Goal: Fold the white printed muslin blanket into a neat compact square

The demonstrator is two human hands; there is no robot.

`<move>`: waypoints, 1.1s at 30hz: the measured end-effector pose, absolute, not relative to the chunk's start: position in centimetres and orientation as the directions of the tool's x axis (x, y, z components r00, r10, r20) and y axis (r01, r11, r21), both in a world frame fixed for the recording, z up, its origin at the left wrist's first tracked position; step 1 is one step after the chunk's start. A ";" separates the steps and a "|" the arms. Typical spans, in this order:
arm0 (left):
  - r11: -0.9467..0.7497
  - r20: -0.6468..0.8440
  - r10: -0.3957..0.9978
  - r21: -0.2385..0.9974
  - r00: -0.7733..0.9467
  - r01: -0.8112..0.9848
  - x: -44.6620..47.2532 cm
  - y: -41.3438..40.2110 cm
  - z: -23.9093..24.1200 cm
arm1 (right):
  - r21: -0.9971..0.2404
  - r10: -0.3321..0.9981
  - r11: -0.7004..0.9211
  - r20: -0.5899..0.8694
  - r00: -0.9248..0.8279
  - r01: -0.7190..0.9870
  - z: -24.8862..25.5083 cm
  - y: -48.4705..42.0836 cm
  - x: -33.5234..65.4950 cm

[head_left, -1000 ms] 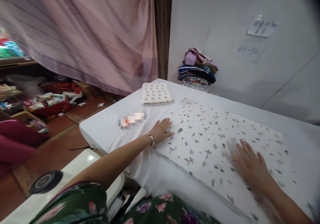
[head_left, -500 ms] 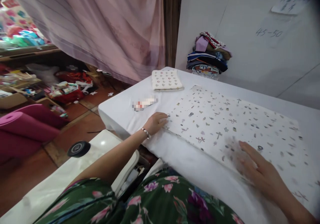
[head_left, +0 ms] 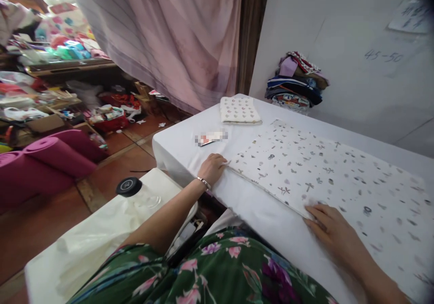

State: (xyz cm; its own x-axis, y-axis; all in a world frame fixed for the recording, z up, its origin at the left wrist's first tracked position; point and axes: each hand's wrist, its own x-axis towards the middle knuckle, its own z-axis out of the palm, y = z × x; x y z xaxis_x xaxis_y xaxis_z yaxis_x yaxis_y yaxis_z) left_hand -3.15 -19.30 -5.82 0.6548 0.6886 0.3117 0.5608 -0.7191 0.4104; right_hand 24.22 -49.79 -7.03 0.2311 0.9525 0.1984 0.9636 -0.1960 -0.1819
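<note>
A white cloth [head_left: 298,164] printed with small palm trees, birds and leaves lies spread flat on the white-covered table [head_left: 183,137]. At its near left corner, my left hand [head_left: 213,167], with a bracelet on the wrist, is closed with the fingertips pinching the cloth. My right hand [head_left: 334,227] is closed on the near edge, thumb and fingers gripping the cloth there. Beyond my left hand lies a small flat item [head_left: 212,137], blurred out by pixelation. A folded cream cloth [head_left: 240,110] with a small print rests near the table's far left corner.
Folded clothes [head_left: 294,82] are stacked by the wall behind the table. On my left stands a white surface [head_left: 101,222] with a black-lidded clear jar [head_left: 129,186]. Pink rolls [head_left: 54,164] lie on the floor, and a pink curtain [head_left: 183,37] hangs behind.
My right hand, blurred over the cloth before, has moved left to its near edge and grips it. My left hand stays at the corner. The view has turned left.
</note>
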 end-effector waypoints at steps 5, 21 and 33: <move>-0.744 0.303 0.654 0.427 0.694 0.514 -3.1 -19.7 -5.3 | -0.113 0.945 -0.150 0.274 0.176 0.982 -7.8 -50.0 24.3; -0.654 0.231 0.731 0.507 0.642 0.562 -1.8 -20.5 -5.5 | -0.245 0.909 -0.087 0.376 0.178 0.966 -8.4 -49.6 23.8; -0.541 0.186 0.830 0.503 0.526 0.674 -0.4 -21.3 -5.3 | -0.324 0.901 -0.064 0.389 0.194 0.944 -9.0 -49.5 24.0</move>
